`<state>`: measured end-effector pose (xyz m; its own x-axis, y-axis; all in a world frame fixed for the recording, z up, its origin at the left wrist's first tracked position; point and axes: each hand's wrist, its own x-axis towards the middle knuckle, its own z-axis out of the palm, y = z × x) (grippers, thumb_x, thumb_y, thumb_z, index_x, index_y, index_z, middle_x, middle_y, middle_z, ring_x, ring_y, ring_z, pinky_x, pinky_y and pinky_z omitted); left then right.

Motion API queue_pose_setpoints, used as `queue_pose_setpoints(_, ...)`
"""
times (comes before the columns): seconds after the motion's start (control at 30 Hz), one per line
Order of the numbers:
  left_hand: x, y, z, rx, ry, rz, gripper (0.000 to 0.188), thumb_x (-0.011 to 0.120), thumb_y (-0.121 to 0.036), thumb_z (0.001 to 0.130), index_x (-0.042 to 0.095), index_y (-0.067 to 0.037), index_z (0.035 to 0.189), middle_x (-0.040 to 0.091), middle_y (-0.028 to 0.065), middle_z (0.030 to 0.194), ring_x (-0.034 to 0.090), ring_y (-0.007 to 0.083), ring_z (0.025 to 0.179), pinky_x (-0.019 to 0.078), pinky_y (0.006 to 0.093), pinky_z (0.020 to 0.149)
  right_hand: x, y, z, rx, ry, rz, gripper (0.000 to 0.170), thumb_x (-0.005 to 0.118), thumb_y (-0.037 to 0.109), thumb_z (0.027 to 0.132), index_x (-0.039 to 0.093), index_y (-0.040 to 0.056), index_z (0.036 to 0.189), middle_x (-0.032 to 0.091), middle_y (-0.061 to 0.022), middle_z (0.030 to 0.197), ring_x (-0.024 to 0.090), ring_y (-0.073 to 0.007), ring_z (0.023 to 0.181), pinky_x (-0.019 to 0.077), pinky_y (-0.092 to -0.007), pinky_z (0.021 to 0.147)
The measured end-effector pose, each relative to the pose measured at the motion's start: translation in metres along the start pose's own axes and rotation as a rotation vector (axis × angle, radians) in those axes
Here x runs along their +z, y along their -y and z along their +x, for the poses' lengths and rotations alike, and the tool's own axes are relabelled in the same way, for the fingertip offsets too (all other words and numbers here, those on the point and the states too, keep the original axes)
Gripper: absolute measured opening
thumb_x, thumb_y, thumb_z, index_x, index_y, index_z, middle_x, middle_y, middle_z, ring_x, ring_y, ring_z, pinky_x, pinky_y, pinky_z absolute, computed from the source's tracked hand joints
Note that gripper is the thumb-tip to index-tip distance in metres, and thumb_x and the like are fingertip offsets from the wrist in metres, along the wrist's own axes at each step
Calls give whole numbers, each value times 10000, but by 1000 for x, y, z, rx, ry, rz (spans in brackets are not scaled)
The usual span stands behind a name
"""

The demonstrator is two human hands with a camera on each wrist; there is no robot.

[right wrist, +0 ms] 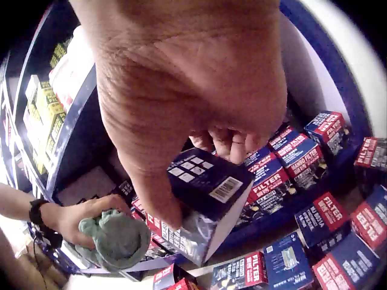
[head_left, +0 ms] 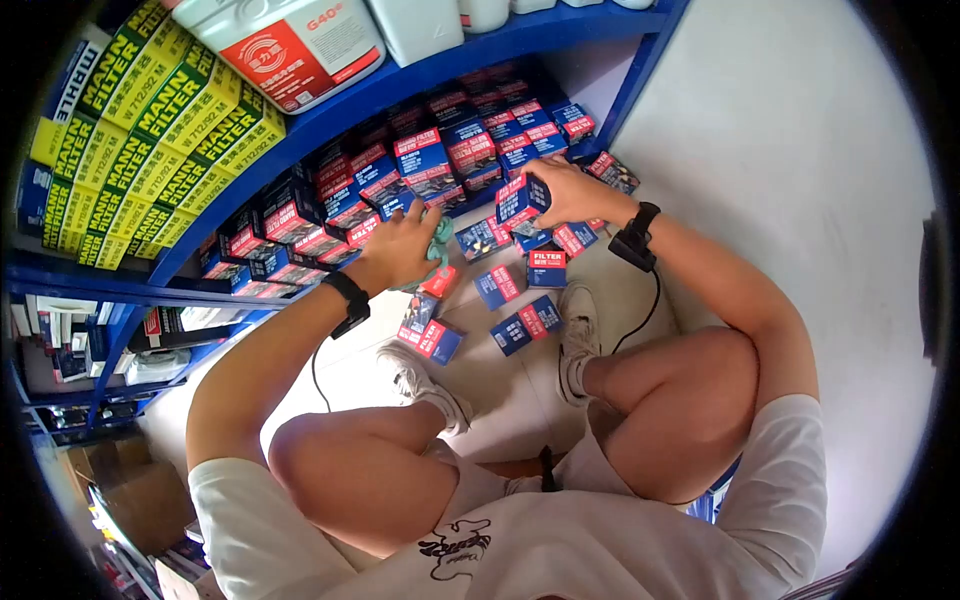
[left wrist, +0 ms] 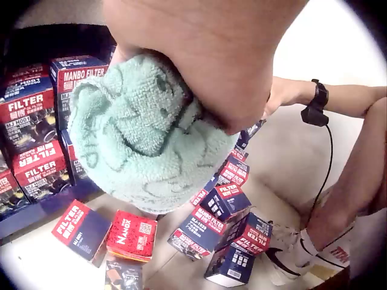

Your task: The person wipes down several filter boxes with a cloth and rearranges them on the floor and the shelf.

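A light green towel (left wrist: 133, 130) is bunched in the left hand (head_left: 398, 250), which is in front of the lower shelf's boxes. The fingers curl round the cloth (right wrist: 118, 238), seen from the other side in the right wrist view. On the right, the other hand (head_left: 572, 193) grips a blue and red filter box (right wrist: 211, 181) between thumb and fingers. In the head view this filter box (head_left: 520, 203) is tilted, near the shelf's front edge and above loose boxes on the floor. Its end flap with a barcode faces the right wrist camera.
Rows of filter boxes (head_left: 425, 160) fill the lower blue shelf. Several loose boxes (head_left: 527, 325) lie on the floor between the shelf and the person's shoes (head_left: 578, 340). White jugs (head_left: 290, 50) and yellow-green Mann filter boxes (head_left: 150, 130) stand higher up. A white wall (head_left: 800, 200) bounds the right side.
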<state>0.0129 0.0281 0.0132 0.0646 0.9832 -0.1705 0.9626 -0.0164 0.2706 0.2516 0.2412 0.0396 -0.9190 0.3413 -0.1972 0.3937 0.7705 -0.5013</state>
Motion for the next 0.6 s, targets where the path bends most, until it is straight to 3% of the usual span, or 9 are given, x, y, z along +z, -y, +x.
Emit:
queue_pose_setpoints(0.1,-3,0,2,33,52,26,681,753,-280,734,414,-57,1281,507,236,1243,601,454,1070,554,534,822,0,-19,-2,33,-42,111,750,816,132,643,461,20,1294,531,-239,1298,511,-395,1231,432,-425,1035)
queue_pose_setpoints(0.17,-4,-2,9,26,126,39,665,729,-297,770,427,-59,1312,493,250,1303,602,448,1102,574,500,827,-4,-22,-2,184,5,20,759,799,99,636,450,17,1306,518,-258,1300,511,-414,1229,444,-436,1017)
queue_pose_setpoints(0.27,12,-4,17,58,32,27,639,729,-307,769,446,-56,1283,518,244,1248,612,440,1080,568,513,822,0,-37,-7,70,-129,49,763,786,81,632,449,11,1313,513,-265,1277,513,-428,1221,458,-427,994)
queue_pose_setpoints(0.4,15,-25,31,62,129,69,647,736,-319,758,446,-73,1281,510,236,1277,613,431,1098,557,528,825,-6,-59,-4,196,-69,-9,787,785,71,615,452,12,1326,510,-265,1255,513,-431,1217,467,-410,983)
queue_pose_setpoints(0.5,23,-34,40,88,109,45,632,732,-308,762,447,-72,1274,518,235,1263,622,431,1082,559,524,815,-6,-84,-8,0,-323,-29,815,822,26,634,458,35,1364,515,-267,1203,552,-444,1130,494,-425,947)
queue_pose_setpoints(0.53,24,-37,40,99,81,25,619,733,-308,762,450,-75,1260,523,238,1254,630,433,1065,560,521,814,-8,-93,-6,-28,-369,-69,856,835,5,636,456,88,1398,522,-275,1205,574,-443,1091,502,-440,933)
queue_pose_setpoints(0.6,27,-39,44,107,81,12,621,737,-314,763,449,-78,1259,523,240,1254,631,433,1065,560,519,814,-18,-104,-7,68,-357,-123,815,820,20,657,475,120,1389,538,-288,1195,593,-452,1077,509,-454,929)
